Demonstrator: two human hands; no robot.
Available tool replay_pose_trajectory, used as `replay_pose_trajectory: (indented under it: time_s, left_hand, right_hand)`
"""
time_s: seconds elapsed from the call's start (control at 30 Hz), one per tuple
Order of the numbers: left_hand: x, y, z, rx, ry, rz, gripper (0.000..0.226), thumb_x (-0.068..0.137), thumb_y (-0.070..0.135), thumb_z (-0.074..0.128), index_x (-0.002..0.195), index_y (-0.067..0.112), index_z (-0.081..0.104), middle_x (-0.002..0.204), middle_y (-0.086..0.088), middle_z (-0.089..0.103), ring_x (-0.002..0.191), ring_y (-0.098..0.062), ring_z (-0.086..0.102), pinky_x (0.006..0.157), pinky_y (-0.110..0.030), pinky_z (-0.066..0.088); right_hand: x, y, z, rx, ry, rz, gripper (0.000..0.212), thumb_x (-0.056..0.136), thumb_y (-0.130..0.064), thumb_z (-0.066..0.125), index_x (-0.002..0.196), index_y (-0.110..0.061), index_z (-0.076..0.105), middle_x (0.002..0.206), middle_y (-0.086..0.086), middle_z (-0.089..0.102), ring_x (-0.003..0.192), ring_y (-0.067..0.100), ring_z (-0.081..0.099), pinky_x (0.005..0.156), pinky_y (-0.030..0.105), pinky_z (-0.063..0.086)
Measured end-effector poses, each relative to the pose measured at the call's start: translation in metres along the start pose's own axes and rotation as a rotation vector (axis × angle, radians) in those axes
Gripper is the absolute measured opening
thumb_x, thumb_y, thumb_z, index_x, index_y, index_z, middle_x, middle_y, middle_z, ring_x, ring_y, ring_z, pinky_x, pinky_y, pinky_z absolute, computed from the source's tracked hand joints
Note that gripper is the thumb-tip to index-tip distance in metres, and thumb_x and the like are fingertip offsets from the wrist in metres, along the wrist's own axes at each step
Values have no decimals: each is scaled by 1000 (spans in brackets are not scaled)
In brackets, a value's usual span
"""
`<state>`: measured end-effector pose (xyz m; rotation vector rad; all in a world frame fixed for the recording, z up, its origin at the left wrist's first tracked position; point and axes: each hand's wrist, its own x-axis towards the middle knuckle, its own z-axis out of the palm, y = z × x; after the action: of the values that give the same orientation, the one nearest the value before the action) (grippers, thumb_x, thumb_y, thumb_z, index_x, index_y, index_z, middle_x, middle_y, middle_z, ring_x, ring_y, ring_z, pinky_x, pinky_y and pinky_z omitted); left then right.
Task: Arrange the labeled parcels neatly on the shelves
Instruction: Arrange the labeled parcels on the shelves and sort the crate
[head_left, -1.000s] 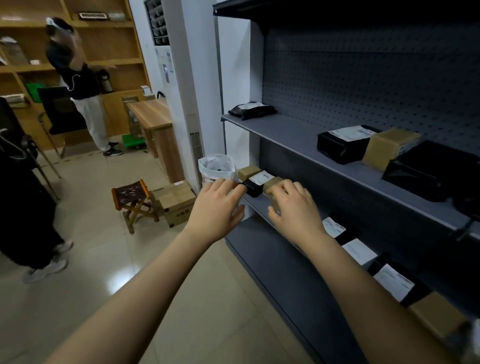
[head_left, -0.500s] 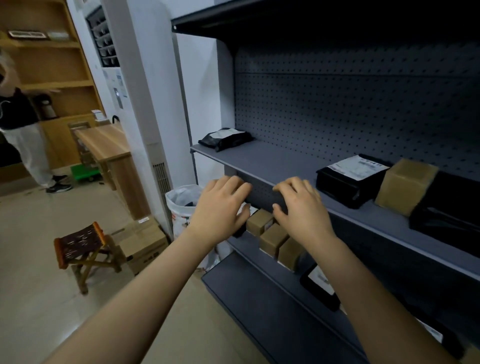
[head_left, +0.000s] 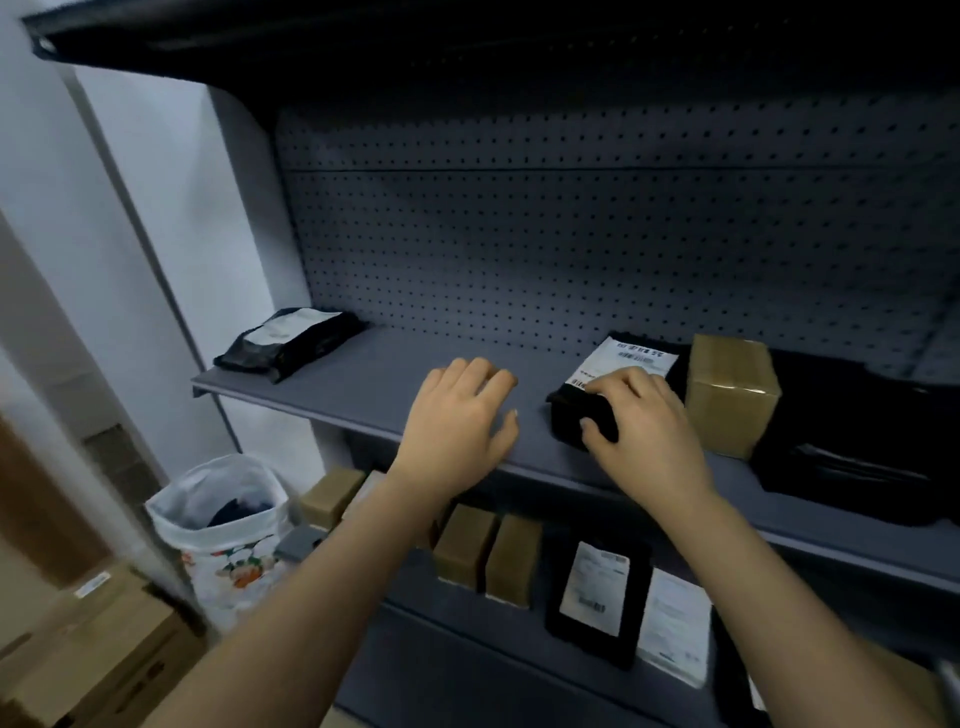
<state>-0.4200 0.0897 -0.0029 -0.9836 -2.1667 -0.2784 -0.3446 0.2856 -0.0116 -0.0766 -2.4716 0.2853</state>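
My right hand (head_left: 641, 431) clamps the black parcel (head_left: 623, 358), mid-right of frame.
Its long axis runs toward the pegboard (head_left: 519, 249); my left hand (head_left: 462, 415) lies flat and empty just left.

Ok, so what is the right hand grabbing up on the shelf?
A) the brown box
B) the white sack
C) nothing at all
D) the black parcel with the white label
D: the right hand has its fingers on top and its thumb on the front of the black parcel with the white label; the brown box stands just to its right.
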Motion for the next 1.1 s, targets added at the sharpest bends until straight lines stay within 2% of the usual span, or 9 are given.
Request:
replay_pose_trajectory:
  time_s: [0.13,0.3,0.47,0.57,0.7,0.8,0.9,1.0,1.1]
  left_hand:
    - [29,-5,35,-112,-13,89,27,88,31,50,101,13,64,94,-5,60,84,-26,56,71,-35,42]
    - [58,-9,73,-320,-77,148,33,90,38,45,103,13,63,97,-4,60,88,-26,56,75,-36,44]
    - [68,-12,106,-581,-371,40,51,98,48,44,138,16,45,132,-3,53,120,-23,49,94,-35,43]
    - [65,-13,124,-782,-551,-74,65,96,59,39,149,22,31,146,0,46,131,-20,45,103,-39,43]
    - [57,-9,127,-1039,-619,-140,52,98,55,37,146,35,35,141,6,51,129,-14,47,100,-28,39]
    - [55,-5,128,-1123,-596,-163,45,100,50,38,143,38,38,138,10,53,128,-11,48,103,-29,39]
    - [53,-7,129,-1167,-567,-176,43,101,44,40,143,40,39,138,17,52,129,-5,45,106,-28,38]
    - [51,-11,127,-1251,-503,-168,44,102,36,44,144,42,38,138,25,49,130,4,40,110,-24,33]
    - [51,-13,117,-1326,-412,-210,48,100,30,49,143,47,34,135,32,42,129,16,33,107,-9,26]
  right_hand:
    - [0,17,3,-41,47,164,25,82,-17,72,104,-8,65,100,9,60,92,31,56,75,40,49]
    - [-4,20,7,-76,88,410,28,89,-27,63,112,-11,62,109,8,58,103,28,54,85,41,48]
    - [-4,12,19,65,40,735,51,97,-43,52,137,-13,47,132,10,51,118,27,52,87,33,43]
    - [-3,7,23,220,3,868,56,99,-45,47,143,-10,44,131,12,58,124,27,52,84,26,39]
    - [0,2,21,353,12,860,42,102,-39,42,136,-16,51,116,-4,59,113,12,52,75,16,33]
    - [0,2,22,393,29,826,36,103,-36,42,134,-21,53,108,-14,54,104,4,48,64,5,36]
    - [-2,5,28,455,56,801,35,102,-37,44,135,-30,53,113,-18,59,110,3,53,73,0,37]
    - [-2,4,35,554,102,764,40,101,-35,49,140,-33,48,126,-22,57,120,-2,50,94,8,38]
    - [0,0,38,659,169,687,44,100,-30,52,143,-33,45,136,-23,52,126,-12,43,99,3,32]
